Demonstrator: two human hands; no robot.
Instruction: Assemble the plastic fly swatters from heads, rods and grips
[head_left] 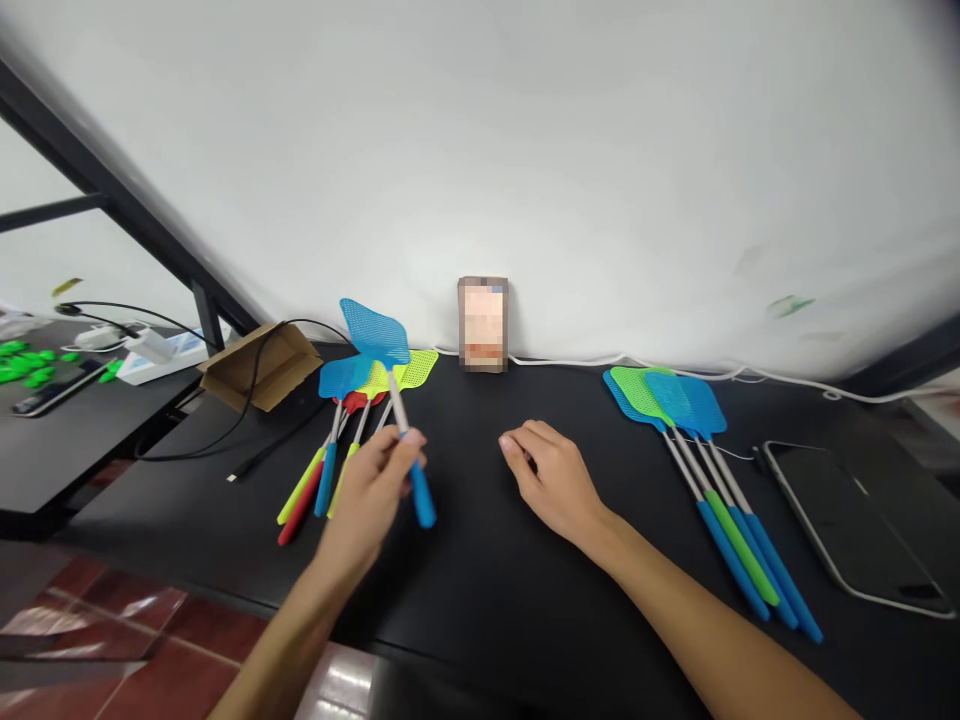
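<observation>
My left hand [375, 480] is closed around the handle of a blue fly swatter [375, 332], raised above the table with its mesh head tipped up. Behind and left of it lies a group of fly swatters, with a blue one [327, 480], a red one [300, 508] and yellow-green ones [420, 368]; their heads overlap. My right hand [551, 475] is over the middle of the table, its fingers curled in and nothing visible in them. To its right, several blue fly swatters [739, 570] and a green one [739, 545] lie fanned side by side.
A phone-like device with a blurred screen [484, 325] leans against the white wall. On the black table [465, 600] are an open cardboard box [259, 370], a black cable [262, 455] and a large dark tablet-like device [855, 520]. Green pieces [26, 365] lie on the left-hand table.
</observation>
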